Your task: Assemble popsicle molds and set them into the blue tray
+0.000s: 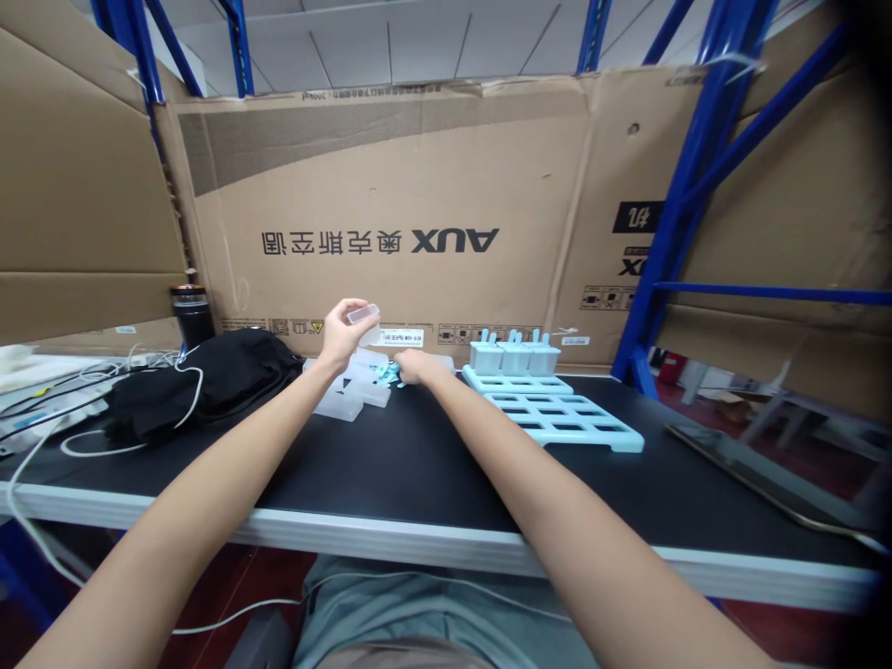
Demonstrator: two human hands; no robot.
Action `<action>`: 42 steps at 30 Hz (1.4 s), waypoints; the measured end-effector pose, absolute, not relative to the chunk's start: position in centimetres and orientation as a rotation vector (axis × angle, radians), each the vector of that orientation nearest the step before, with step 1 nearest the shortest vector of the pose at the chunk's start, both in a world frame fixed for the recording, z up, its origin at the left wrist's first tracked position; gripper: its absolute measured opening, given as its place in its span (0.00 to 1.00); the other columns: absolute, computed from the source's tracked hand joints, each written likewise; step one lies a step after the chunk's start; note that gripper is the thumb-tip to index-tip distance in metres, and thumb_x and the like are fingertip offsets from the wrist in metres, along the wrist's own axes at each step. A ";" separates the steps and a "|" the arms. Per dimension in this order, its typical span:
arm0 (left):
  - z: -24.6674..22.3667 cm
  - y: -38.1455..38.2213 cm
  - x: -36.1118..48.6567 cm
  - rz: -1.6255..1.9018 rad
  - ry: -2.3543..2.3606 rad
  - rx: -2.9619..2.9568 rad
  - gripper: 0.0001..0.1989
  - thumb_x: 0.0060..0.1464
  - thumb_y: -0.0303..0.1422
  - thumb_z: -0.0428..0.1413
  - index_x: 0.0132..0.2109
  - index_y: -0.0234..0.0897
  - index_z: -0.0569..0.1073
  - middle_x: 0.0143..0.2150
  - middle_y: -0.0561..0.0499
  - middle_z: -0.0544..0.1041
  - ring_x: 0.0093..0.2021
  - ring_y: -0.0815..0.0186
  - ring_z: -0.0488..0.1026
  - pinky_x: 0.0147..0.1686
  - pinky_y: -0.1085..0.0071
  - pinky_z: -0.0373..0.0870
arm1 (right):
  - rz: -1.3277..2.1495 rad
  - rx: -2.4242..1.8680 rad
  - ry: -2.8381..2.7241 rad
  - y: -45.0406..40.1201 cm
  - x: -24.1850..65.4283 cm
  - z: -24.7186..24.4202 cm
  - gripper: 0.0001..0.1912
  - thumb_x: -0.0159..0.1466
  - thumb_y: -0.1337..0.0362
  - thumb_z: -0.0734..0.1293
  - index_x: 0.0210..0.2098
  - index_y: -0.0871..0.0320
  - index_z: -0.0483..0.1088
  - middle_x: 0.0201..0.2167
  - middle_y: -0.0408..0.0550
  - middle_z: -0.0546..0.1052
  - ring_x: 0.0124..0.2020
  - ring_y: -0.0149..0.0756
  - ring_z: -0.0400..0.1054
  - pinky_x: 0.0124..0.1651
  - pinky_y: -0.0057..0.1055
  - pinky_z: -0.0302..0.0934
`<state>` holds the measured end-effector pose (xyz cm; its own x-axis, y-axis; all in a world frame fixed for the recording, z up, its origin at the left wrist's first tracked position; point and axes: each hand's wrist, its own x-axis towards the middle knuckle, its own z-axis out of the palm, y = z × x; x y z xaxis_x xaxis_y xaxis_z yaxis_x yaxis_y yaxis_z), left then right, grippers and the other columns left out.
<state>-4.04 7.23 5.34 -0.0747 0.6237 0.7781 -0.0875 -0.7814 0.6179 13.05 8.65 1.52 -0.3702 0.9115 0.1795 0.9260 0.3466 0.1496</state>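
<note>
My left hand (341, 333) is closed round a clear, frosted plastic popsicle mould cup (363, 316), raised above the table with its open end tilted up. Below it, several more frosted mould cups (339, 405) lie in a loose cluster. My right hand (413, 365) is down at a small heap of light-blue popsicle sticks (386, 373), its fingers bent in; what they hold is hidden. To the right stands a light-blue mould rack (578, 418) with rectangular openings. Another rack (516, 382) behind it carries cups with blue stick tops (514, 353).
Left of the cups lies a black cloth bag (237, 372) with white cables (195, 400). A dark bottle (192, 316) stands behind it. A large cardboard sheet (390, 186) walls off the back. A flat dark panel (759, 478) rests at the right edge; blue posts (697, 177) flank the table.
</note>
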 end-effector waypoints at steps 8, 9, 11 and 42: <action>5.4 6.1 -3.0 1.818 0.550 1.764 0.22 0.41 0.38 0.68 0.42 0.35 0.72 0.42 0.45 0.79 0.43 0.60 0.77 0.47 0.60 0.72 | -0.362 -1.617 -2.373 8.7 13.2 1.7 0.12 0.60 0.70 0.64 0.42 0.60 0.75 0.46 0.60 0.76 0.50 0.47 0.70 0.50 0.36 0.62; 5.3 5.9 -2.8 1.806 0.551 1.781 0.22 0.42 0.39 0.68 0.43 0.34 0.72 0.42 0.44 0.79 0.44 0.60 0.77 0.47 0.60 0.72 | -0.368 -1.578 -2.339 8.5 13.6 2.2 0.11 0.62 0.70 0.63 0.41 0.60 0.75 0.47 0.60 0.76 0.50 0.46 0.70 0.50 0.36 0.61; 5.0 5.2 -2.2 1.789 0.531 1.848 0.22 0.44 0.39 0.67 0.44 0.34 0.73 0.43 0.44 0.79 0.44 0.60 0.77 0.48 0.60 0.71 | -0.399 -1.508 -2.262 7.7 14.7 3.2 0.13 0.65 0.68 0.58 0.44 0.61 0.72 0.48 0.59 0.75 0.52 0.44 0.68 0.52 0.35 0.60; 0.4 3.1 0.0 1.412 0.582 2.704 0.25 0.57 0.53 0.52 0.50 0.39 0.58 0.39 0.49 0.69 0.37 0.61 0.70 0.39 0.63 0.68 | 1.252 -0.778 -1.497 -3.7 17.5 1.9 0.08 0.58 0.60 0.64 0.32 0.56 0.60 0.25 0.39 0.67 0.26 0.28 0.62 0.31 0.29 0.55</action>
<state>0.02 3.15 0.43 0.5163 0.3426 0.7849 0.3097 -0.9291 0.2019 17.53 -3.70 1.91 -0.2996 0.9113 0.2825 -0.1170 0.2588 -0.9588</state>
